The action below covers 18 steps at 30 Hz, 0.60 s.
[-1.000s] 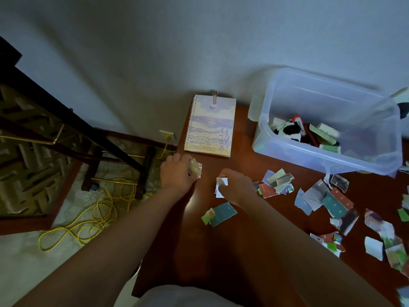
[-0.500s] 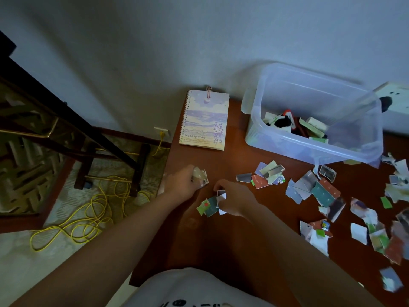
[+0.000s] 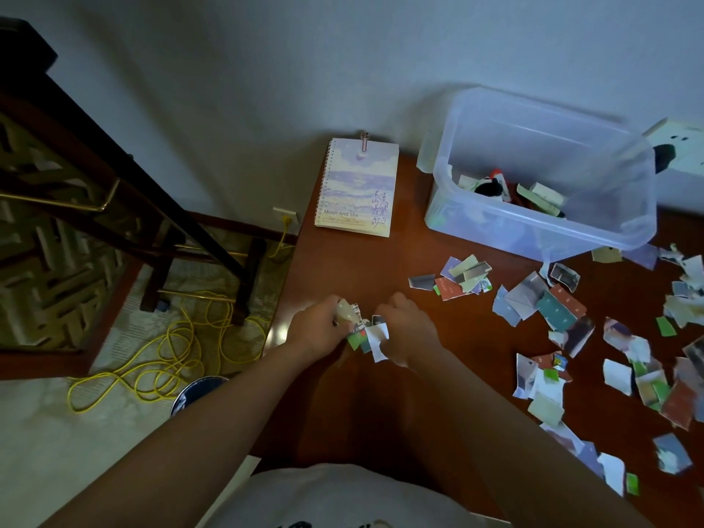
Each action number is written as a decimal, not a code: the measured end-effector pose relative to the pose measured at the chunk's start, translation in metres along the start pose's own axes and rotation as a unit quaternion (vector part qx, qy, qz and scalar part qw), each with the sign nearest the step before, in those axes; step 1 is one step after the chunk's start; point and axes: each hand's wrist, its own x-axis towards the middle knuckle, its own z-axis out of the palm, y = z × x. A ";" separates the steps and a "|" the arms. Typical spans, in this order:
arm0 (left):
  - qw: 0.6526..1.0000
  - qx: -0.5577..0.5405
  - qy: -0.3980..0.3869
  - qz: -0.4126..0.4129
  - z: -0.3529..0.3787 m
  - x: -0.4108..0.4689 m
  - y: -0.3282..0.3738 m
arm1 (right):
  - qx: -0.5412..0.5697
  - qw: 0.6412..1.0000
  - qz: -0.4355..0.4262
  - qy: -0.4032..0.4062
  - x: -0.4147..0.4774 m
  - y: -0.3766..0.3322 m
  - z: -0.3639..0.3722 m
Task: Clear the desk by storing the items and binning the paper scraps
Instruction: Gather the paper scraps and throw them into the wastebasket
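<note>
Both hands meet near the desk's left edge. My left hand [image 3: 318, 329] grips a small bunch of paper scraps [image 3: 347, 312]. My right hand [image 3: 407, 329] pinches white and green scraps [image 3: 375, 337] right beside it. Many torn coloured scraps [image 3: 548, 306] lie scattered over the right half of the brown desk [image 3: 343, 261]. A spiral notebook [image 3: 358, 188] lies at the back against the wall. A clear plastic storage box [image 3: 541, 177] holding several small items stands at the back right.
A dark round bin [image 3: 198, 390] shows on the floor just left of the desk, partly behind my left arm. A yellow cable [image 3: 160, 356] coils on the floor. A dark wooden frame [image 3: 95, 192] stands at the left. A white box [image 3: 682, 154] sits at the far right.
Both hands have drawn back toward me and closer together. The right hand has gathered the green and teal scraps that lay on the desk; the left hand still holds its bunch.
</note>
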 end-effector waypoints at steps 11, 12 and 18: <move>0.999 -0.026 -0.045 0.006 0.008 -0.007 -0.001 | -0.037 0.999 -0.007 0.017 -0.007 0.002 -0.001; 0.999 -0.005 -0.042 0.022 0.009 -0.007 0.001 | -0.036 0.999 -0.006 0.015 -0.008 0.003 -0.001; 0.990 0.123 -0.007 0.070 0.021 -0.001 0.017 | -0.005 1.000 -0.001 0.021 -0.014 0.002 0.007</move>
